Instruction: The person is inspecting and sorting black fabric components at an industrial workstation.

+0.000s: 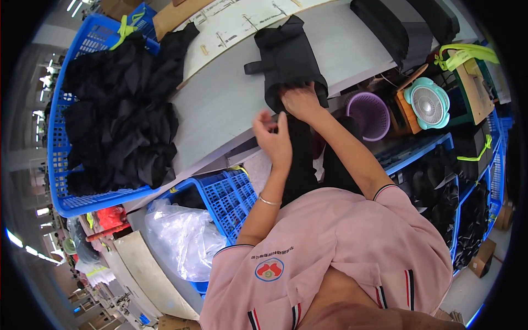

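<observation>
A black fabric pouch [290, 52] lies on the grey tabletop, its open end toward me and a short strap loop [253, 67] out to its left. My right hand [301, 102] is at that opening, partly inside, with bent fingers gripping the fabric near the rim; the fingertips are hidden. Just left of the opening, my left hand [274, 138] is raised off the pouch. Its thumb stands apart from loosely bent fingers, and nothing shows in it.
At left, a blue basket [57, 159] overflows with black fabric pieces [118, 110]. Black pieces [379, 27] lie at the table's far right. Below the edge are a purple bin [368, 116], a turquoise fan [430, 104] and, left of me, a clear plastic bag [184, 236] beside a blue crate [228, 201].
</observation>
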`<state>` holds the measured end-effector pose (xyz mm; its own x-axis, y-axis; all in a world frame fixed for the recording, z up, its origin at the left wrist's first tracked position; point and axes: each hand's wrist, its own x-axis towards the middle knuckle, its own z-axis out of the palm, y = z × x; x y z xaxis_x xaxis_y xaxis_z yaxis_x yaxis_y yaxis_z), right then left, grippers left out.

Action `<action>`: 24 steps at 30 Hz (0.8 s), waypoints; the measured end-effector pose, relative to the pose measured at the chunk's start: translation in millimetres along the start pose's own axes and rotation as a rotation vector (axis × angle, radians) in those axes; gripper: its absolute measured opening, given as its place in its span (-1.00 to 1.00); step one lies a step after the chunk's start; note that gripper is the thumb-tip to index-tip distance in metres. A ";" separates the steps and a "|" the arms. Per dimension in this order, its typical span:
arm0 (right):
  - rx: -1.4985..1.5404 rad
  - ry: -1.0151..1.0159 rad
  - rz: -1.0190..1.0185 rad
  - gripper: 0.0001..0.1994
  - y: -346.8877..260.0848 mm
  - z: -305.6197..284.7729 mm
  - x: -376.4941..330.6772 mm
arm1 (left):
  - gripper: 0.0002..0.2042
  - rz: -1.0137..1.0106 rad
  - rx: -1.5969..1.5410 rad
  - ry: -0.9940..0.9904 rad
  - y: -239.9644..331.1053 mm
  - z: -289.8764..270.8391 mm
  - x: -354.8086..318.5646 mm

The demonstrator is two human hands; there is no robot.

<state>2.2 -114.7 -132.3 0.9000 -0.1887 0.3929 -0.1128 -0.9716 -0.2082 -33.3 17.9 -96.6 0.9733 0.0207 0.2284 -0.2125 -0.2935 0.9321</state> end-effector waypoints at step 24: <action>0.659 -0.420 0.096 -0.61 3.9 -18.1 -15.0 | -0.81 1.128 0.333 -0.679 54.9 75.6 74.8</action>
<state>-19.4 -118.3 -122.7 0.9976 -0.0698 0.0024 -0.0432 -0.6441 -0.7637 34.4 -68.9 -49.6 0.1555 -0.8253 0.5429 -0.9788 -0.0544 0.1975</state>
